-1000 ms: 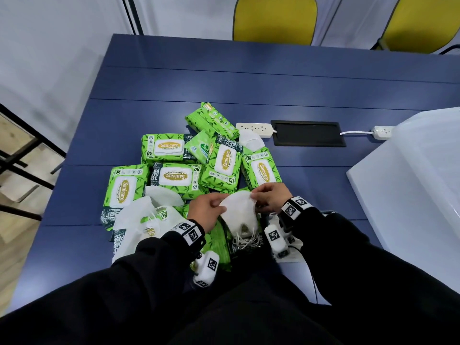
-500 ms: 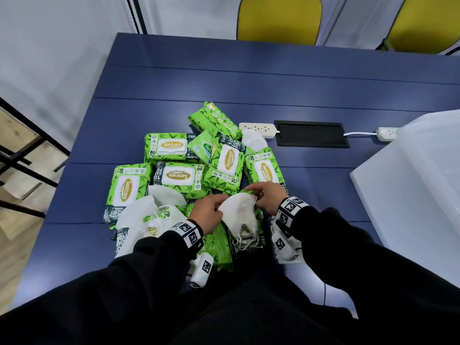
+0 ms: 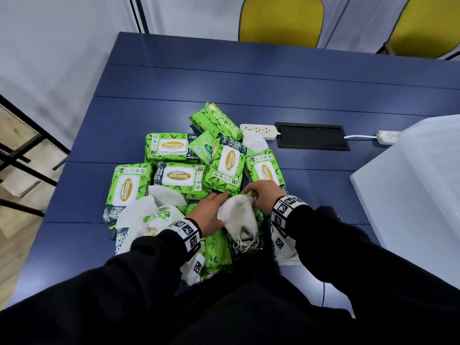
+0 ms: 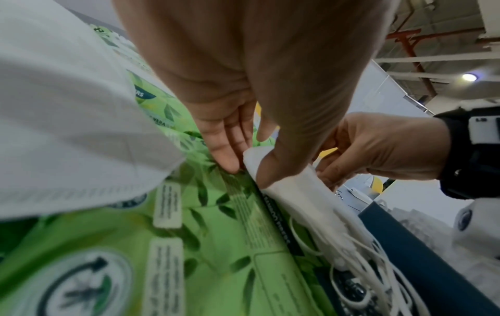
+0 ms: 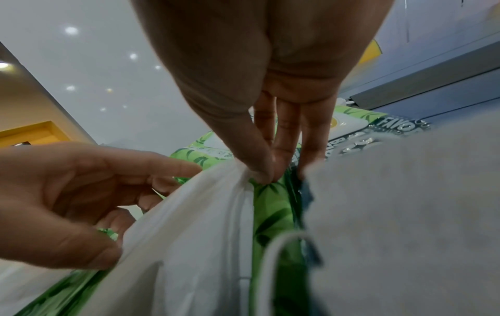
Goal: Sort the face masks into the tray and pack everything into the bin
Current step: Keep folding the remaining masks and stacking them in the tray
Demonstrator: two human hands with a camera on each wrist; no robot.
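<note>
A small stack of white face masks [image 3: 239,215] lies on the green wipe packs at the near edge of the pile, ear loops [image 3: 245,242] hanging toward me. My left hand [image 3: 211,212] holds its left edge, thumb on top [image 4: 273,171]. My right hand [image 3: 261,195] pinches the stack's far right corner between thumb and fingers [image 5: 261,171]. More loose white masks [image 3: 142,215] lie on the packs to the left, and one mask [image 3: 254,144] sits at the back by the power strip. The white tray or bin [image 3: 410,195] stands at the right.
Several green Sanicare wipe packs [image 3: 178,176] are heaped mid-table on the blue table [image 3: 224,78]. A white power strip [image 3: 258,129], a black cable hatch [image 3: 312,139] and a second socket [image 3: 387,136] lie behind. Two yellow chairs [image 3: 281,18] stand beyond the far edge.
Both hands have stayed on the mask stack; my right hand shifted slightly from its far edge to its right corner. The stack has barely moved.
</note>
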